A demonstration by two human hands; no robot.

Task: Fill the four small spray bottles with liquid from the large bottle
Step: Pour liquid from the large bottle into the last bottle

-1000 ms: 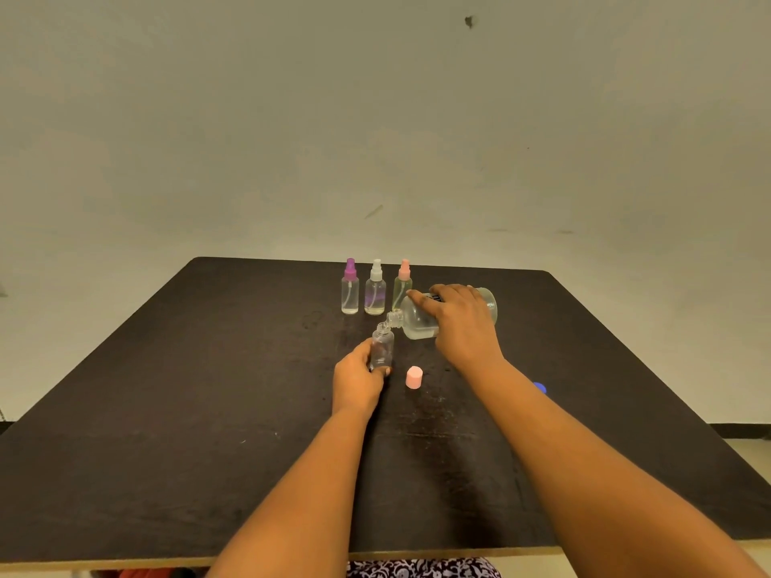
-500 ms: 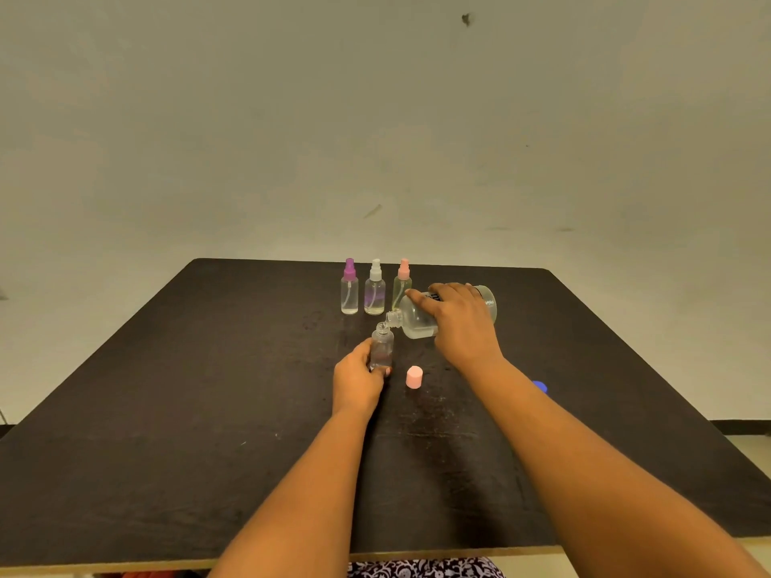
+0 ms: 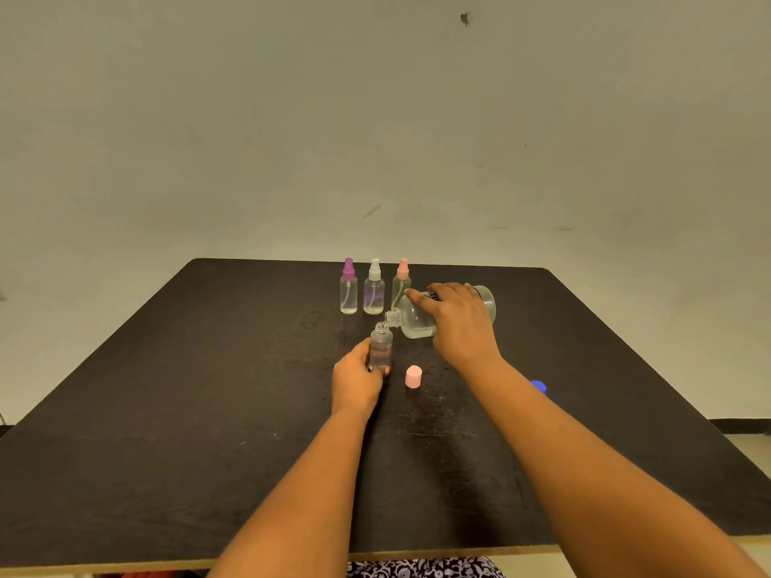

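Spanning most of the lower view, a dark table [image 3: 167,410] carries everything. Above it the large bottle [image 3: 413,321] of clear liquid lies tilted nearly on its side. The right hand [image 3: 461,323] grips it from above, fingers curled over its body. Its uncapped neck points left and down, just over the mouth of a small open bottle [image 3: 380,348]. Whether liquid is running between the two mouths is too fine to tell.

The left hand [image 3: 354,381] holds that small open bottle upright on the table, thumb and fingers wrapped round its lower part. The bottle looks partly filled with clear liquid.

Toward the far edge, three more spray bottles stand upright in a close row: a purple-topped bottle [image 3: 348,292], a white-topped bottle [image 3: 374,292] and a pink-topped bottle [image 3: 401,281]. The last is partly hidden behind the large bottle's shoulder.

Just right of the open bottle, apart from it, a pink cap [image 3: 413,376] stands on the table. Farther right a blue cap [image 3: 539,386] shows beside the right forearm.
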